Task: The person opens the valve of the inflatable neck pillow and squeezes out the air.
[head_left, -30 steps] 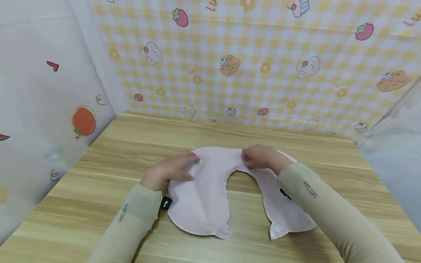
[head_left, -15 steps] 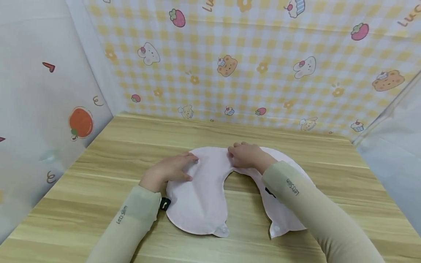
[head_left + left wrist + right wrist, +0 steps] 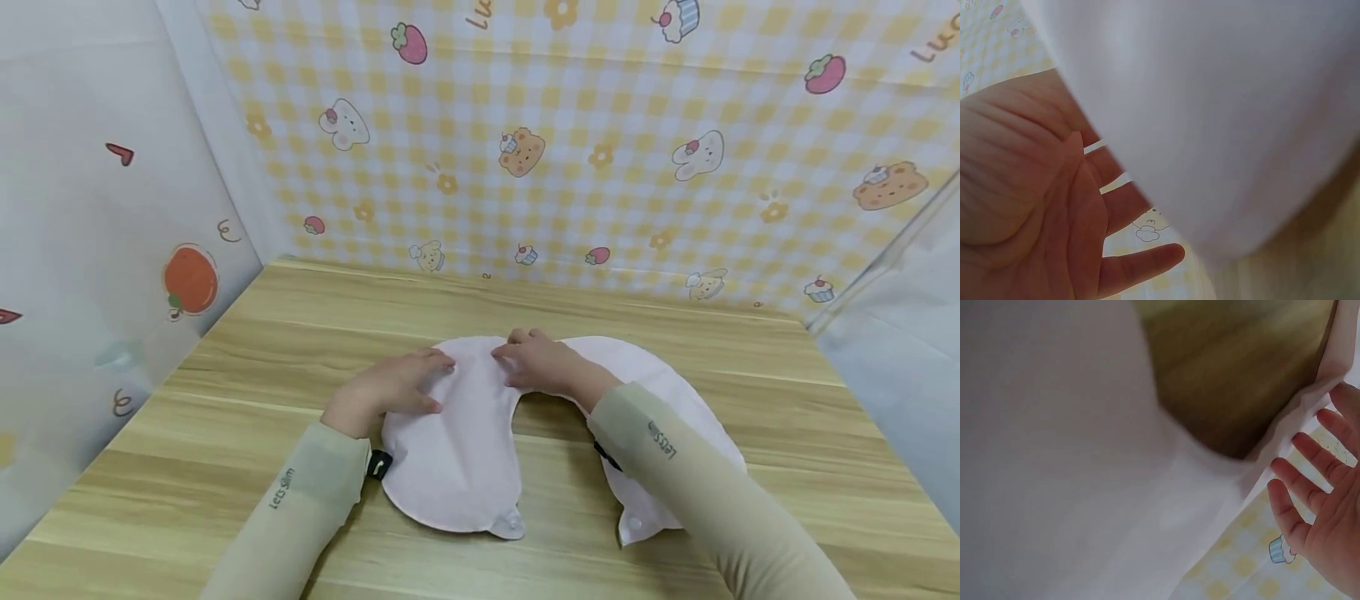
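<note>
A pale pink U-shaped neck pillow (image 3: pixel 450 479) lies on the table, its two ends toward the person. Each end has a small tab with a round snap; the left tab (image 3: pixel 510 524) and right tab (image 3: pixel 633 523) are apart. My left hand (image 3: pixel 390 383) rests on the left lobe, fingers spread; its palm fills the left of the left wrist view. Across the top bend, my right hand (image 3: pixel 546 364) touches the fabric with loosely bent fingers. In the right wrist view, the right hand's fingers (image 3: pixel 1297 481) are nearly straight beside the pillow's edge.
The table (image 3: pixel 300 325) has a wood-grain top. Behind it hangs a yellow checked cloth (image 3: pixel 465 200) with cartoon prints, and a white printed sheet (image 3: pixel 97 250) stands on the left. Dark wrist straps (image 3: pixel 378 464) show at the sleeve cuffs.
The right hand has slid left along the pillow's top bend, toward the left hand, and its fingers have loosened from a tighter curl. The left hand keeps its place on the left lobe.
</note>
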A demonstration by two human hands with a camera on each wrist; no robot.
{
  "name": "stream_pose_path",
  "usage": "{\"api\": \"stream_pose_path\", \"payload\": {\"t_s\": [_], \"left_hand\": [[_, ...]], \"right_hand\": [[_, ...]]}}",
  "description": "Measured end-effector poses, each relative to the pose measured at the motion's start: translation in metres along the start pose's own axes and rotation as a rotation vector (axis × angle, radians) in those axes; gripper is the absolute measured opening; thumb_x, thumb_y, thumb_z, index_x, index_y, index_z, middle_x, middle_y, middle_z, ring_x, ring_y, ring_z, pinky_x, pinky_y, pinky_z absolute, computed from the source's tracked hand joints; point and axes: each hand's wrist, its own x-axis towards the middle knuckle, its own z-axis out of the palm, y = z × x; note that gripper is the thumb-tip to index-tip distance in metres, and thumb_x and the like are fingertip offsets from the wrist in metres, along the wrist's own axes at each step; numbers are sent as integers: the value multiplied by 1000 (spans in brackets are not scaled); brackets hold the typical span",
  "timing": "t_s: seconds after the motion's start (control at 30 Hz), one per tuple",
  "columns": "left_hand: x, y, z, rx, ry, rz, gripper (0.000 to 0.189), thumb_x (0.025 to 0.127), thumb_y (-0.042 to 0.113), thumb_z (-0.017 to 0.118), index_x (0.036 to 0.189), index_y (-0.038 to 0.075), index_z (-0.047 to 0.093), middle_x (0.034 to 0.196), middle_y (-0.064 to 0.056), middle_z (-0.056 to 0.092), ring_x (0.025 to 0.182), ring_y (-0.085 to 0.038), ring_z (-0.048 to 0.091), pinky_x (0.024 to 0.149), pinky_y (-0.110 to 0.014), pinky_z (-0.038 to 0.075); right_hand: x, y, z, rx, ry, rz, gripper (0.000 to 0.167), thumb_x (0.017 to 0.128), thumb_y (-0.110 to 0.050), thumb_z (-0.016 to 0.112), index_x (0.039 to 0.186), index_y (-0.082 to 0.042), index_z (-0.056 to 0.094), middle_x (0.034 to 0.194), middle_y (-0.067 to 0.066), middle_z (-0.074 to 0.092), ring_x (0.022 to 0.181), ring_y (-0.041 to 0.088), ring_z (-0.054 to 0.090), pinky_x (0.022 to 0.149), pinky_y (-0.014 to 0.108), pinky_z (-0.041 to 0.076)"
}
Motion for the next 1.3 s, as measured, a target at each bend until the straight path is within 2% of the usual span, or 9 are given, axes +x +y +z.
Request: {"api": "stream_pose_path", "payload": {"t_s": [0.13,0.23,0.37,0.57,0.83,1.13,1.3], "left_hand": [[0,0,0,1,-1,5,62,89,19,74,144,7,49,154,-15,43,136,-36,48,110,-53,41],[-1,1,-1,2,-4,0,63,89,20,74,145,8,48,154,-14,42,137,-37,48,110,-54,41],[-1,1,-1,3,-9,-5,62,89,20,74,145,8,48,155,-14,41,137,-37,47,110,-54,41],[1,2,0,0,-11,1,63,89,18,74,145,6,48,155,-15,40,139,-37,45,112,-54,39],[3,1,1,15,0,36,62,88,16,75,143,3,49,153,-19,42,138,-38,45,113,-54,38],[2,1,0,12,-2,44,64,87,15,75,144,1,48,153,-20,41,138,-39,45,113,-54,38],[3,1,1,24,-2,42,65,87,15,75,145,1,47,153,-21,41,138,-40,46,113,-54,38]], "right_hand": [[0,-6,3,2,-39,-45,52,99,-29,60,149,-24,47,153,8,41,138,35,42,97,65,46],[0,-10,6,28,-76,-40,58,100,-35,57,154,-24,39,163,8,30,150,36,27,104,73,36],[1,-17,10,38,-116,-28,66,101,-44,53,158,-22,28,168,4,17,155,33,12,109,72,30],[4,-25,12,5,-128,-38,73,100,-51,49,160,-22,19,169,2,9,155,33,7,112,71,25],[8,-31,15,-38,-136,-10,76,99,-58,45,161,-28,13,169,0,4,156,32,4,114,72,19],[13,-35,16,-92,-128,-34,87,95,-65,45,161,-23,7,169,-5,2,156,24,4,116,72,16],[18,-33,14,-32,-181,-31,94,92,-67,50,161,-25,1,168,-8,-5,156,23,-3,115,74,12]]}}
